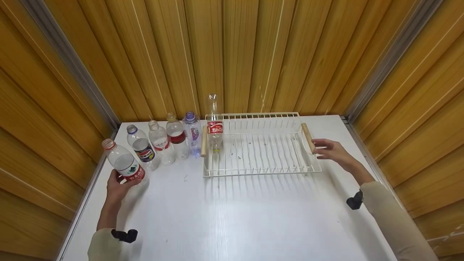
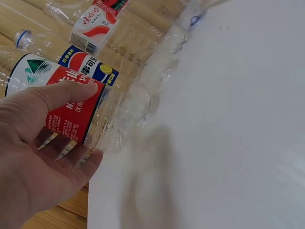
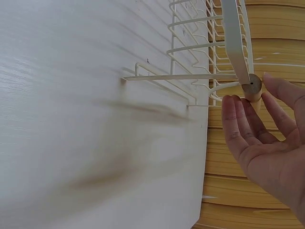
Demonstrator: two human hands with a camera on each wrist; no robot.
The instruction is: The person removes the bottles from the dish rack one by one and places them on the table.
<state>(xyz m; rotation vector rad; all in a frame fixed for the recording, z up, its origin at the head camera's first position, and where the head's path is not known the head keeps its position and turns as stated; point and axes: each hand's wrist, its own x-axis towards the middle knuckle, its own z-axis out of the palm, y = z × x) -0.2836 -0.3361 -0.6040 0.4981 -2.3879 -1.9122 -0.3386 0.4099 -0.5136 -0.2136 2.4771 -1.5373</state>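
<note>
My left hand (image 1: 117, 188) grips a clear plastic bottle (image 1: 122, 158) with a red, white and green label, low on its body. In the left wrist view the thumb lies across the red label (image 2: 71, 109), and the fingers curl behind the bottle. On the right side, my right hand (image 1: 337, 154) holds the wooden handle (image 1: 308, 137) of a white wire dish rack (image 1: 261, 173). The right wrist view has the thumb on one side of the handle's end (image 3: 252, 86) and the fingers on the other. An empty cola bottle (image 1: 215, 127) with a red label stands at the rack's left end.
Beside the held bottle stand a blue-labelled bottle (image 1: 144, 148), a white-and-red-labelled bottle (image 1: 161, 141), a dark-red-labelled bottle (image 1: 177, 136) and a purple-capped bottle (image 1: 192, 134). All are on a white table (image 1: 232, 217). Wood-look panels (image 1: 239, 54) enclose the back and sides.
</note>
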